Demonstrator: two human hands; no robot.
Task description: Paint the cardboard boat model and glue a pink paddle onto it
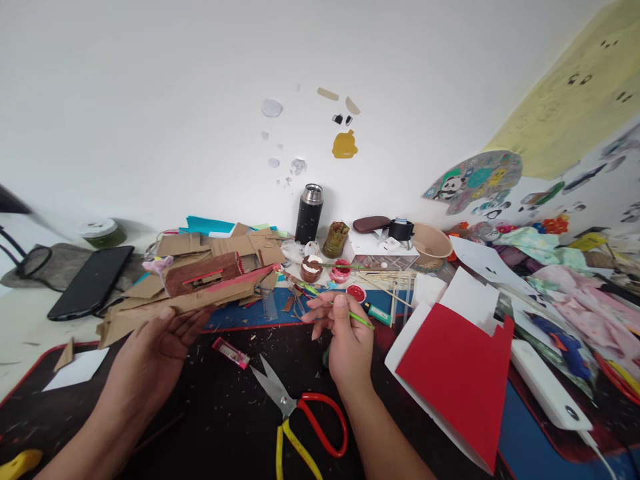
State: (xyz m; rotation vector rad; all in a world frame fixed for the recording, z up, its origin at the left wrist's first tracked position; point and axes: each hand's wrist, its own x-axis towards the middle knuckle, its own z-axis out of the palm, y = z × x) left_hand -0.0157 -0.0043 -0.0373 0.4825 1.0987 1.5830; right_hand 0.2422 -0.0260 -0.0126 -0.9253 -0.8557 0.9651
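My left hand [157, 350] is palm up under the near edge of a long cardboard strip [200, 301], its fingers reaching beneath it. Pinkish-red paint covers the strip's right part. Just behind it lies a reddish-brown painted cardboard piece [205, 273]. In my right hand [345, 337] a thin green brush [361, 321] is pinched between thumb and fingers. Beyond that hand are a small dish of red paint [356, 293], another red paint pot [341, 271] and a brown jar with white on top [311, 267].
Scissors [285, 405] with red and yellow handles and a pink box [231, 353] lie between my arms. A red folder [457, 373] is at right, a black phone [91, 282] at left. A black flask [309, 213] stands near the wall.
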